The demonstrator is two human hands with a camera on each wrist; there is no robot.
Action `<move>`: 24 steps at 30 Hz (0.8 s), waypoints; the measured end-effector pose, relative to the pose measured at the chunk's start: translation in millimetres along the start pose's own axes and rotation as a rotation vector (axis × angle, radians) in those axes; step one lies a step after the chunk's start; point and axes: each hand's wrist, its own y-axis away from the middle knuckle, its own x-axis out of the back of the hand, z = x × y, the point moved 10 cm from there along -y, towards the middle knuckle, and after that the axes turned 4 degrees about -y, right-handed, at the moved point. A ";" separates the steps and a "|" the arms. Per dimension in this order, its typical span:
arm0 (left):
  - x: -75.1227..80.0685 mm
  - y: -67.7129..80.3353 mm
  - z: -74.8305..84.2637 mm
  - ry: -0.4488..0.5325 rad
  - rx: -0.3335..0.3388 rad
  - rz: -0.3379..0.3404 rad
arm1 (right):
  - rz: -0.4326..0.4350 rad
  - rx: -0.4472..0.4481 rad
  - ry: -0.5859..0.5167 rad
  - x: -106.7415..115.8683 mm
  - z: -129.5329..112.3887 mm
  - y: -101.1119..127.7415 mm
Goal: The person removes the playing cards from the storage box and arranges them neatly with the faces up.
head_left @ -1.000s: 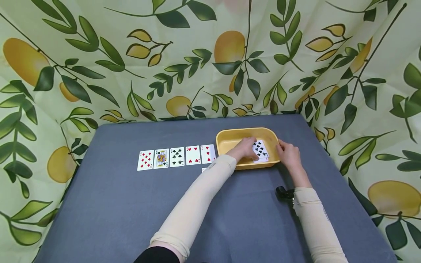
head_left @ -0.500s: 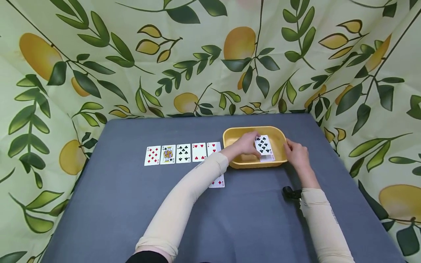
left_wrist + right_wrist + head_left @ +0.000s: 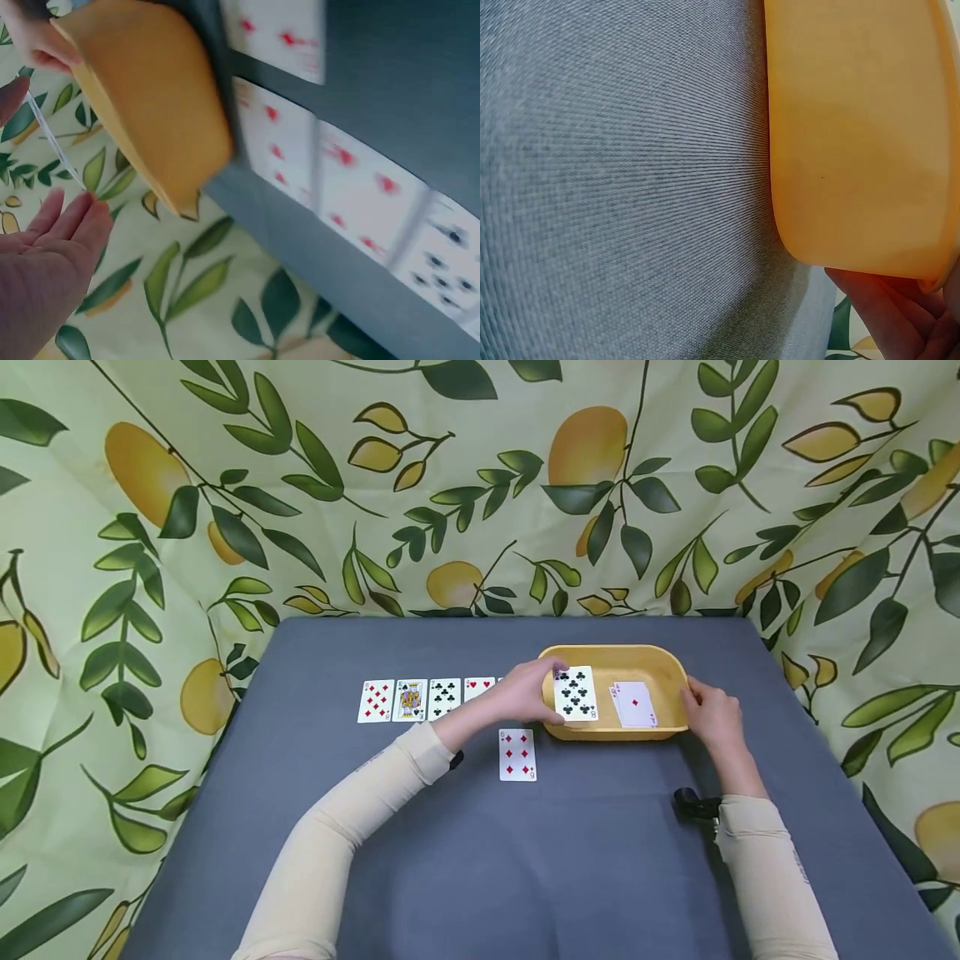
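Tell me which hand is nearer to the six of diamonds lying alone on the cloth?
Left. The left hand pinches the eight of clubs just above the six of diamonds; the right hand grips the yellow tray at its far side.

Bright even light, blurred wrist views

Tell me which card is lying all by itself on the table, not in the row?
The nine of diamonds. It lies alone, closer to the person than the row of cards and just outside the yellow tub.

Left hand (image 3: 528,691) reaching forward, fingers pinching; right hand (image 3: 708,712) curled, arm extended.
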 end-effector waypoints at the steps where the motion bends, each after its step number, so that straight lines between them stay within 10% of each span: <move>1: 1.9 7.4 -3.6 -0.006 -0.001 0.001 | 0.004 0.000 0.004 0.9 0.0 0.2; 14: -0.9 99.7 -74.7 0.011 0.053 -0.007 | 0.013 0.008 0.027 6.4 -1.5 -0.9; 24: -17.1 127.6 -98.2 -0.024 0.056 -0.053 | -0.017 -0.006 0.025 0.8 -0.9 -3.0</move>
